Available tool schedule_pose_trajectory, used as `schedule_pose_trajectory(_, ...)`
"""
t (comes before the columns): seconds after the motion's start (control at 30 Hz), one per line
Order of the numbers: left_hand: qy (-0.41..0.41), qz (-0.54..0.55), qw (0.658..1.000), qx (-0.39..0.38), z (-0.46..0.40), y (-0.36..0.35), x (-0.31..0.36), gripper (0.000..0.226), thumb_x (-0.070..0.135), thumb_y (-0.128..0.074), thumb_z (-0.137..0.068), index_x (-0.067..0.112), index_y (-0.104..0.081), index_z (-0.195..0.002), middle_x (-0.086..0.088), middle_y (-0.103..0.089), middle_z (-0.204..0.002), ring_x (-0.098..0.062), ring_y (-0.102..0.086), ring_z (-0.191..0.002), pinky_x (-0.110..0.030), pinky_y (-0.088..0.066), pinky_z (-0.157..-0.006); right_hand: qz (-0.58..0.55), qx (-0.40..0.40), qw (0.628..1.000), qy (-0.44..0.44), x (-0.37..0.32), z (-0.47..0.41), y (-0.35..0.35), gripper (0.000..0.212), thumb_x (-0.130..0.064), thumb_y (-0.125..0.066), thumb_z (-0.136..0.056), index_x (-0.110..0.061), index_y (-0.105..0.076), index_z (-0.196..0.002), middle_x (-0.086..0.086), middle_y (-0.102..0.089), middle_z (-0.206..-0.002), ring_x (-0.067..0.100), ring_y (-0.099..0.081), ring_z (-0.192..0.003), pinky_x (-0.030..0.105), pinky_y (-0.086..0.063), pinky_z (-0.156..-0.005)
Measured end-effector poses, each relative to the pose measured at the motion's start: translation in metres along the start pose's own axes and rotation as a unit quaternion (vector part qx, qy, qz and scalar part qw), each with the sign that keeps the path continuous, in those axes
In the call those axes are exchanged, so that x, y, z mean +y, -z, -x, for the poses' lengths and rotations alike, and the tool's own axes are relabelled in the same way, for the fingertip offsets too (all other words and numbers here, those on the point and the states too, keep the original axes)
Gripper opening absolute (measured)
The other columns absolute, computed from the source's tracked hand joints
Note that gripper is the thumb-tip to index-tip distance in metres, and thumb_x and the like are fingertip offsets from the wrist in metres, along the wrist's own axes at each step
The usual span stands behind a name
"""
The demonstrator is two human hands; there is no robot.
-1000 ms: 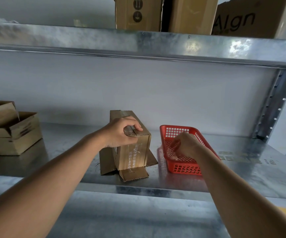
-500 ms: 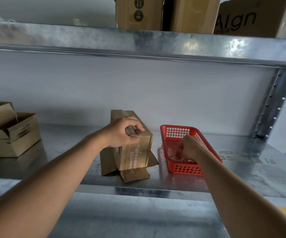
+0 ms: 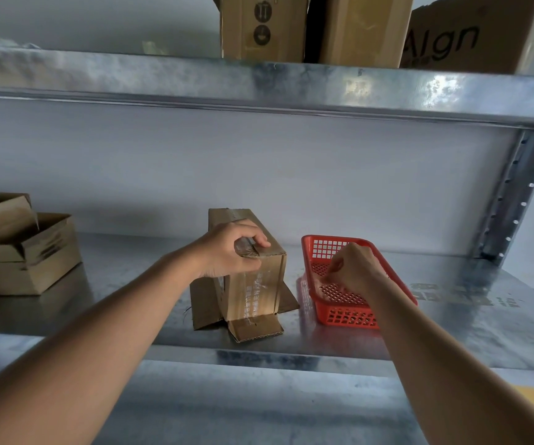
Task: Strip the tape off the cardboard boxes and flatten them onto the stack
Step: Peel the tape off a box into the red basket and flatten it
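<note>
A small cardboard box [image 3: 252, 284] stands upright mid-shelf, its bottom flaps splayed on the metal and clear tape running down its front. My left hand [image 3: 232, 248] grips the box's top edge, fingers curled over the taped seam. My right hand [image 3: 352, 268] reaches into the red plastic basket [image 3: 349, 316] just right of the box. Its fingertips are pinched together low over the mesh floor on what looks like a faint strip of clear tape [image 3: 321, 277].
Several open cardboard boxes [image 3: 25, 255] sit at the left end of the metal shelf [image 3: 451, 319]. The upper shelf [image 3: 259, 85] overhangs closely and carries large cartons [image 3: 471, 36]. A perforated steel upright [image 3: 516, 197] stands at the back right.
My right hand has dipped a little deeper into the basket. My left hand keeps its grip on the box top, which has stayed in place.
</note>
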State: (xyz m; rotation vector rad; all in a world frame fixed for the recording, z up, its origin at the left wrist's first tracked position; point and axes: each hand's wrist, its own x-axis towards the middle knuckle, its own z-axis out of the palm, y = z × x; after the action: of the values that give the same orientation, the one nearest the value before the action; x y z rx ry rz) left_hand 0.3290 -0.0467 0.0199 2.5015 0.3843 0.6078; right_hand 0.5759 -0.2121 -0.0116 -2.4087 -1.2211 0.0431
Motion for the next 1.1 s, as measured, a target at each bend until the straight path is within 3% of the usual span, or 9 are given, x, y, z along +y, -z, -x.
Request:
schedule_pose_trajectory(0.07,-0.002,0.0,1.0,-0.001,-0.001,0.0,-0.001,0.031,0.022,-0.081,-0.085,0.034,-0.072,-0.113,0.02,-0.06,-0.122,-0.001,-0.056,-0.12,-0.032,-0.042,-0.112,0.003,-0.003,1.0,0.001,-0.001,0.0,0.004,0.019,-0.038,-0.087,-0.079,-0.021,-0.081,-0.085,-0.002,-0.076,-0.071,0.007,-0.072,-0.062,0.031,-0.063,-0.076)
schedule_pose_trajectory(0.17,-0.004,0.001,1.0,-0.002,-0.001,0.0,-0.003,0.031,0.023,-0.081,-0.084,0.035,-0.072,-0.112,0.02,-0.061,-0.122,-0.002,-0.056,-0.121,-0.037,-0.043,-0.113,0.042,0.022,0.999,0.0,-0.001,-0.003,0.004,0.007,-0.018,-0.081,-0.089,-0.019,-0.082,-0.096,0.003,-0.077,-0.095,0.017,-0.072,-0.079,0.026,-0.057,-0.069)
schedule_pose_trajectory(0.33,-0.004,0.001,1.0,0.001,-0.001,0.0,-0.003,0.032,0.023,-0.081,-0.083,0.034,-0.073,-0.112,0.018,-0.061,-0.122,-0.003,-0.057,-0.12,-0.039,-0.043,-0.113,0.053,0.049,0.997,-0.002,0.001,-0.002,0.002,0.035,0.007,-0.072,-0.088,-0.026,-0.083,-0.096,0.003,-0.072,-0.115,0.022,-0.068,-0.089,0.03,-0.054,-0.067)
schedule_pose_trajectory(0.53,0.0,-0.005,1.0,0.002,0.0,-0.001,0.0,0.031,0.021,-0.082,-0.085,0.034,-0.073,-0.112,0.018,-0.061,-0.123,-0.001,-0.056,-0.12,-0.036,-0.042,-0.113,-0.015,0.153,0.987,-0.036,0.006,0.001,0.006,0.013,-0.018,-0.088,-0.079,-0.024,-0.08,-0.087,0.003,-0.074,-0.096,0.023,-0.064,-0.079,0.029,-0.05,-0.064)
schedule_pose_trajectory(0.63,0.003,-0.006,1.0,0.002,0.0,0.0,0.0,0.031,0.021,-0.081,-0.085,0.035,-0.073,-0.112,0.019,-0.061,-0.122,0.0,-0.056,-0.12,-0.035,-0.042,-0.114,-0.015,0.165,0.986,-0.011,0.004,0.002,0.007,0.01,-0.015,-0.076,-0.09,-0.022,-0.082,-0.095,0.006,-0.077,-0.097,0.026,-0.067,-0.082,0.03,-0.05,-0.065)
schedule_pose_trajectory(0.73,0.006,-0.005,1.0,0.003,0.003,0.0,0.001,0.031,0.021,-0.081,-0.085,0.035,-0.072,-0.112,0.019,-0.061,-0.122,-0.001,-0.056,-0.119,-0.035,-0.043,-0.112,-0.024,0.135,0.989,0.056,-0.009,0.006,0.006,0.029,-0.012,-0.06,-0.098,-0.02,-0.078,-0.119,0.006,-0.076,-0.119,0.027,-0.07,-0.101,0.031,-0.055,-0.078)
schedule_pose_trajectory(0.87,0.014,-0.022,1.0,0.005,0.007,0.001,0.002,0.035,0.026,-0.081,-0.085,0.037,-0.068,-0.116,0.018,-0.055,-0.12,-0.003,-0.054,-0.117,-0.033,-0.045,-0.107,-0.099,0.103,0.98,0.141,-0.039,0.015,0.002,0.029,-0.018,-0.058,-0.105,-0.02,-0.072,-0.13,0.0,-0.073,-0.127,0.016,-0.072,-0.101,0.015,-0.049,-0.075)
schedule_pose_trajectory(1.0,0.067,-0.015,0.998,0.008,0.015,0.007,-0.004,0.051,0.042,-0.084,-0.082,0.04,-0.06,-0.126,0.018,-0.06,-0.123,-0.003,-0.058,-0.116,-0.037,-0.049,-0.107,-0.172,0.085,0.956,0.221,-0.068,0.024,-0.003,0.028,-0.03,-0.062,-0.103,-0.024,-0.073,-0.128,-0.008,-0.075,-0.122,0.004,-0.07,-0.106,-0.002,-0.042,-0.079)
schedule_pose_trajectory(1.1,0.077,-0.043,0.996,0.0,0.017,0.008,-0.005,0.062,0.05,-0.084,-0.077,0.038,-0.058,-0.132,0.019,-0.06,-0.128,-0.003,-0.057,-0.12,-0.038,-0.048,-0.108,-0.205,0.044,0.943,0.26,-0.081,0.029,-0.01,0.022,-0.028,-0.071,-0.097,-0.028,-0.078,-0.119,-0.016,-0.076,-0.113,-0.007,-0.068,-0.101,0.0,-0.045,-0.081)
